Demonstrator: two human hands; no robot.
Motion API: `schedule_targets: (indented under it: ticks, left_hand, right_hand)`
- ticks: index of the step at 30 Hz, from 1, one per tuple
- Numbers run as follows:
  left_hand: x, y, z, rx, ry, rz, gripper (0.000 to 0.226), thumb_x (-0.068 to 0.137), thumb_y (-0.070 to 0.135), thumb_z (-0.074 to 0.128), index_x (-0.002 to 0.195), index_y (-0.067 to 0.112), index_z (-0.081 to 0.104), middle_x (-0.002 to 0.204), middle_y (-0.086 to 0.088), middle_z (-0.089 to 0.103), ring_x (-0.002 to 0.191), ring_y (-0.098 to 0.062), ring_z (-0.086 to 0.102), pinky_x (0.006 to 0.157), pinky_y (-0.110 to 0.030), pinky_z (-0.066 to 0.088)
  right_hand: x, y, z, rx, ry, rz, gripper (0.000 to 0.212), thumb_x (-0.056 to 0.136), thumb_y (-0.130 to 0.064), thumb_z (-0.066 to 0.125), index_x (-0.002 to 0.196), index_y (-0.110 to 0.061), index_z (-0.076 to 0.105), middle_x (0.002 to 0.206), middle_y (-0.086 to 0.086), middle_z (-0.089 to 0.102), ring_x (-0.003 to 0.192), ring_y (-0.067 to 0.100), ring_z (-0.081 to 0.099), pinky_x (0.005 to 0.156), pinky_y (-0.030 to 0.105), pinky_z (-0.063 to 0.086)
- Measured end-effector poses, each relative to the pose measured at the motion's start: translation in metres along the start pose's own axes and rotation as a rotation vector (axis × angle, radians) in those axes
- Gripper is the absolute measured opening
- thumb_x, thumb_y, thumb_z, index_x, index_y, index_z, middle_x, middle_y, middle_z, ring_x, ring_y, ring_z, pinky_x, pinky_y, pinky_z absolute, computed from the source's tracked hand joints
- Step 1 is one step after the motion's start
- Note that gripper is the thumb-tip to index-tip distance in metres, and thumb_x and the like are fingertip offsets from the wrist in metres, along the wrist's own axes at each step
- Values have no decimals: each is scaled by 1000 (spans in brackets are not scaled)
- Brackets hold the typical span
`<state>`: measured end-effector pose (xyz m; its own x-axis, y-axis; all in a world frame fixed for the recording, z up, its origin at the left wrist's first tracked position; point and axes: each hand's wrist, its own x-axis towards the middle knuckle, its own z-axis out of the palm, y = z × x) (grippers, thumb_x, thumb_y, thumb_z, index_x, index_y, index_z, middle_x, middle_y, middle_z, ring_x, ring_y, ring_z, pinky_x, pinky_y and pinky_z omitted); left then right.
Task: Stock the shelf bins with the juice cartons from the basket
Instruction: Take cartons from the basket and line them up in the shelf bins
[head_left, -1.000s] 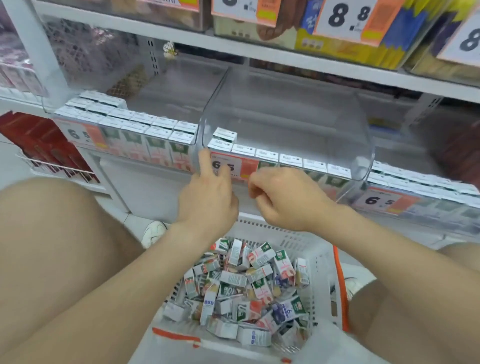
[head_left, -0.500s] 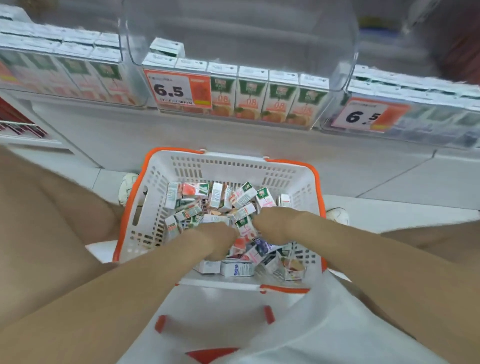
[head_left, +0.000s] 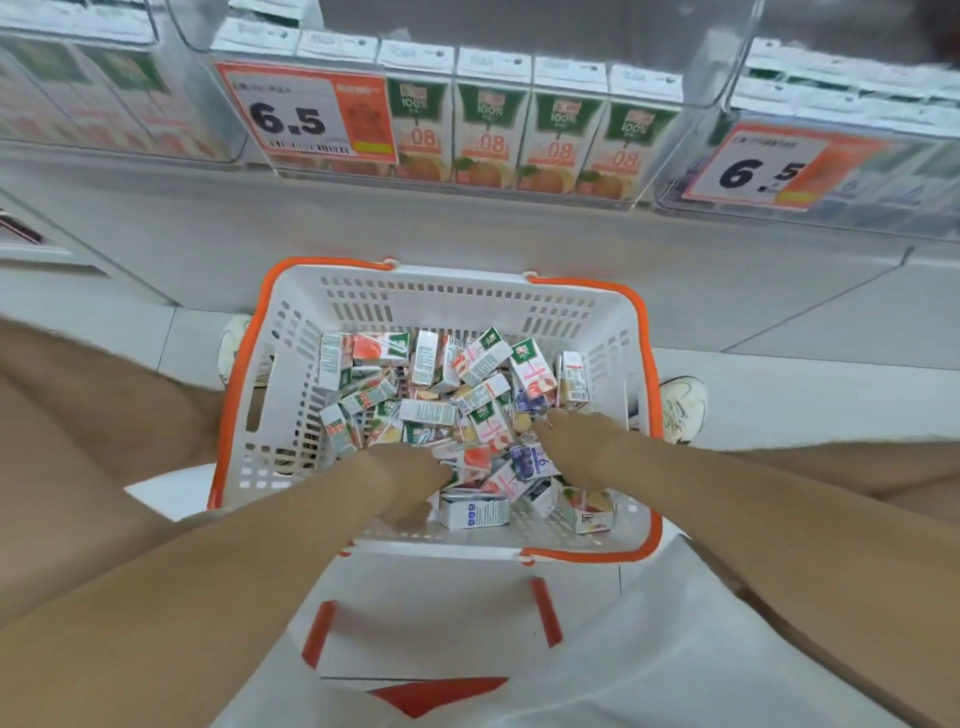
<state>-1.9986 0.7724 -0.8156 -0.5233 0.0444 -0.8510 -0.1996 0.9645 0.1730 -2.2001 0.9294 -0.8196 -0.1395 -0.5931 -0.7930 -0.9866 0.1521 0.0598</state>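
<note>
A white basket with an orange rim stands on the floor in front of me, holding a loose heap of several small juice cartons. Both my hands are down in the heap. My left hand lies on the cartons at the near middle, its fingers among them. My right hand reaches in from the right, fingertips on the cartons. Whether either hand grips a carton is hidden. Above, a clear shelf bin holds a front row of upright orange juice cartons.
Price tags reading 6.5 hang on the middle bin and the right bin. More clear bins with cartons sit left and right. My knees flank the basket, and white shoes show beside it. White cloth lies nearest me.
My hands came down from the middle bin's front edge into the basket. The view has tilted downward, and both hands have settled deeper among the cartons.
</note>
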Motion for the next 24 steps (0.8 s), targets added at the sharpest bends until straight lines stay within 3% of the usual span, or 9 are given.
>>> schedule_targets:
  ticks: [3, 5, 8, 10, 13, 16, 18, 21, 24]
  left_hand:
    - [-3, -3, 0, -21, 56, -28, 39, 101, 9, 51, 140, 14, 47, 111, -9, 61, 88, -27, 62, 68, -40, 53]
    - [-5, -7, 0, -73, 45, -51, 50, 96, -1, 53, 143, 16, 44, 110, -9, 59, 83, -24, 62, 63, -38, 51]
    - [-8, -14, -6, -193, 55, -66, 54, 100, 5, 55, 149, 22, 43, 126, -9, 60, 101, -29, 66, 82, -44, 59]
    - [-11, -19, -15, -274, 89, -59, 54, 105, 13, 55, 155, 26, 40, 148, -7, 54, 124, -29, 60, 99, -44, 54]
    - [-16, -26, -31, -413, 180, -49, 55, 107, 17, 52, 158, 33, 40, 166, -3, 38, 144, -27, 47, 113, -45, 45]
    - [-29, -29, -54, -554, 325, -51, 53, 107, 20, 53, 157, 34, 43, 171, 0, 31, 150, -26, 40, 118, -41, 41]
    - [-44, -30, -73, -670, 453, -45, 50, 107, 23, 57, 154, 31, 46, 168, -1, 36, 144, -25, 46, 112, -36, 43]
    - [-73, -24, -100, -890, 656, -35, 47, 104, 25, 62, 150, 29, 50, 154, -2, 49, 123, -24, 56, 101, -40, 48]
    - [-105, -10, -122, -1082, 850, -1, 37, 102, 27, 68, 137, 22, 56, 128, 5, 61, 109, -19, 64, 84, -34, 52]
  right_hand:
    - [-4, -1, 3, 14, -73, 25, 58, 93, 2, 66, 147, -5, 46, 150, 19, 37, 128, 36, 53, 96, 48, 53]
    - [-5, -1, 4, 68, -61, 36, 57, 94, 3, 65, 147, -4, 45, 145, 19, 41, 124, 35, 55, 94, 47, 54]
    - [-7, -1, 3, 208, -19, -21, 67, 95, 0, 65, 153, -10, 35, 129, 13, 57, 104, 29, 63, 77, 39, 54]
    - [-9, -2, -5, 271, 0, -73, 61, 95, -3, 64, 150, -14, 40, 126, 11, 60, 102, 27, 62, 75, 36, 49]
    - [-15, -3, -29, 393, 92, -134, 50, 95, -16, 67, 143, -13, 53, 128, 11, 61, 116, 28, 60, 83, 33, 49]
    - [-30, 2, -64, 569, 251, -143, 47, 89, -26, 78, 130, -12, 60, 106, -2, 61, 98, 21, 57, 71, 25, 44]
    - [-46, 10, -90, 641, 354, -140, 43, 85, -27, 80, 123, -17, 63, 97, -8, 57, 92, 18, 57, 68, 24, 44]
    - [-74, 26, -121, 711, 484, -163, 38, 86, -29, 80, 119, -20, 64, 108, -1, 64, 97, 21, 62, 83, 40, 52]
    - [-105, 39, -145, 823, 658, -127, 44, 89, -37, 82, 122, -22, 56, 110, -2, 61, 97, 17, 59, 78, 36, 47]
